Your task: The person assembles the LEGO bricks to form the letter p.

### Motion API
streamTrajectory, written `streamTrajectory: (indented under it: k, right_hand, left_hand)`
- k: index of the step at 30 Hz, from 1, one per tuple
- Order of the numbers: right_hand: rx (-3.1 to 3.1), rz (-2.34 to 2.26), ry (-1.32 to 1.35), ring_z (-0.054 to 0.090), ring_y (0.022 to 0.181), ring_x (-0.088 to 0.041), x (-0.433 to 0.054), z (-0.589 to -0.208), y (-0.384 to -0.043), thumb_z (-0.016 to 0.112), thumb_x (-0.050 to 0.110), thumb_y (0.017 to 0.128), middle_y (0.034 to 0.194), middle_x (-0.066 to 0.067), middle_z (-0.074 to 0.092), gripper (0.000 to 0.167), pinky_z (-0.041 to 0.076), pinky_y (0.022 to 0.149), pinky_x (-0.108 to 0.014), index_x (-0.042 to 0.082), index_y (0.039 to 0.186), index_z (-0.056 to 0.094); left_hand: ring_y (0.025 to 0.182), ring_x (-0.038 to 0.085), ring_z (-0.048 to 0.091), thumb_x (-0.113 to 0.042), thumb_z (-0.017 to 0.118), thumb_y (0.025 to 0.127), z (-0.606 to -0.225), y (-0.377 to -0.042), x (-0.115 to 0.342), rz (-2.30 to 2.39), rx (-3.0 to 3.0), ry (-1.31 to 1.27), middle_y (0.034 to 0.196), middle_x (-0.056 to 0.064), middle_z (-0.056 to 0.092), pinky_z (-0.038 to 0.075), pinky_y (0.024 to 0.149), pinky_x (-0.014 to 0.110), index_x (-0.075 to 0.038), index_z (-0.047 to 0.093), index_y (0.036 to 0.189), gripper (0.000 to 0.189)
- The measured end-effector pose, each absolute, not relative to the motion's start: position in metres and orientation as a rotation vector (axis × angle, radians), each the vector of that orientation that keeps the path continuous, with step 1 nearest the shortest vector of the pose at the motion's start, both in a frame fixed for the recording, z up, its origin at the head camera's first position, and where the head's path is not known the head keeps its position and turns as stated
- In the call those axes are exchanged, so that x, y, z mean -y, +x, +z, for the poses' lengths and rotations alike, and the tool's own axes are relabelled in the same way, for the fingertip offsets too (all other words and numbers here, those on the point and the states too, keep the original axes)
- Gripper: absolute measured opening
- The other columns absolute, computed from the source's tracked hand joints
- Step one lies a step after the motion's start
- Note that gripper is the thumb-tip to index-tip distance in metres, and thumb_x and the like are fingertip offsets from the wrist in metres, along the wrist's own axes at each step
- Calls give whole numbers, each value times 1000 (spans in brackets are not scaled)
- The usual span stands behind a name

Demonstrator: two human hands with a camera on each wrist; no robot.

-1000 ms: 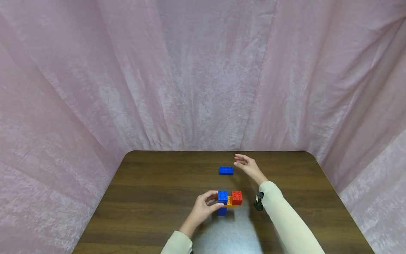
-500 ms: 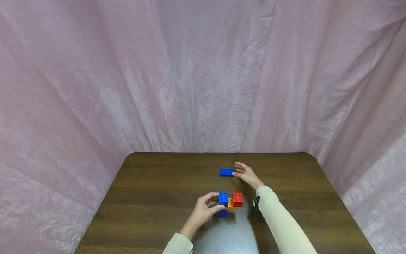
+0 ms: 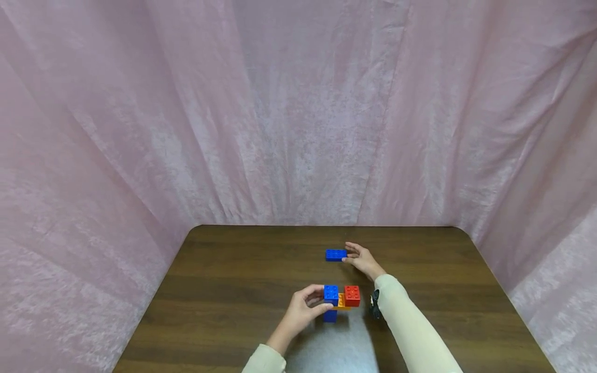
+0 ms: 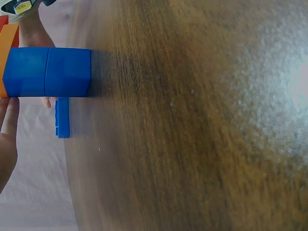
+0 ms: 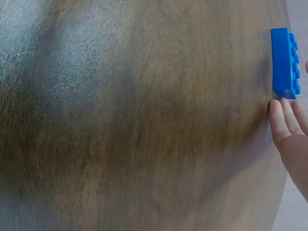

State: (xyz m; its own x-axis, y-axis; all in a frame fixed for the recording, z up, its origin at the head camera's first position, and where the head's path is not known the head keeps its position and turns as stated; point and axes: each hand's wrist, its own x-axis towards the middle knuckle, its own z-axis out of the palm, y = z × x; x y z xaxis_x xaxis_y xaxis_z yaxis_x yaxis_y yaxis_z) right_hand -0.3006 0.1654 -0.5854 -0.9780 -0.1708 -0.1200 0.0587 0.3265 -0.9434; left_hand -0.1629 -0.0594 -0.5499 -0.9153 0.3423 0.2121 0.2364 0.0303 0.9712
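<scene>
In the head view my left hand (image 3: 298, 310) pinches the upper blue brick (image 3: 330, 293) of a small toy-brick build between thumb and fingers. Under that brick lies an orange brick (image 3: 341, 301), which also carries a red brick (image 3: 352, 295) on its right. Two stacked blue bricks (image 4: 47, 72) form the leg below, seen side-on in the left wrist view. Farther back, a long blue brick (image 3: 335, 255) lies flat, studs up. My right hand (image 3: 365, 261) is at its right end, fingers extended; the right wrist view shows the fingertips (image 5: 275, 105) right by the brick's end (image 5: 283, 62).
The brown wooden table (image 3: 224, 290) has rounded far corners, with a pink curtain (image 3: 298, 114) hanging behind and at both sides. A dark wrist device (image 3: 375, 304) sits at the right sleeve. Bright glare lies on the near tabletop.
My right hand has come down and toward the long blue brick, its fingers now at the brick's right end. The left hand keeps its hold on the build; the view has shifted slightly.
</scene>
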Motion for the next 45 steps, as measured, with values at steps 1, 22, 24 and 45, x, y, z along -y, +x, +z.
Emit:
streamTrajectory:
  k: [1, 22, 24, 45]
  right_hand:
    - [-2398, -1706, -100, 48, 121, -42, -166, -586, -301, 62, 2, 91, 142, -28, 42, 59, 42, 103, -51, -5, 143, 36]
    - [-2575, -1570, -38, 55, 108, -38, -159, -590, -299, 70, -1, 84, 120, -26, 58, 43, 50, 91, -46, -5, 125, 58]
    - [-2601, -1548, -37, 56, 106, -37, -158, -590, -299, 71, -1, 84, 118, -25, 58, 40, 51, 90, -47, -5, 122, 60]
    - [-2578, -1629, -26, 60, 101, -35, -161, -590, -300, 74, 0, 81, 113, -23, 63, 33, 54, 86, -42, -5, 113, 65]
  left_hand:
    - [101, 25, 64, 1, 74, 82, -547, -162, 59, 2040, -2198, 629, 107, 24, 66, 50, 93, 50, 6, 62, 110, 31]
    - [101, 20, 64, 2, 74, 81, -546, -165, 57, 2059, -2150, 635, 107, 24, 66, 49, 94, 50, 8, 62, 111, 32]
    - [101, 19, 64, 1, 74, 81, -546, -164, 57, 2056, -2156, 631, 107, 24, 66, 49, 94, 49, 7, 62, 110, 32]
    - [100, 20, 64, 1, 74, 82, -546, -161, 60, 2044, -2189, 628, 107, 24, 66, 51, 92, 49, 7, 62, 110, 31]
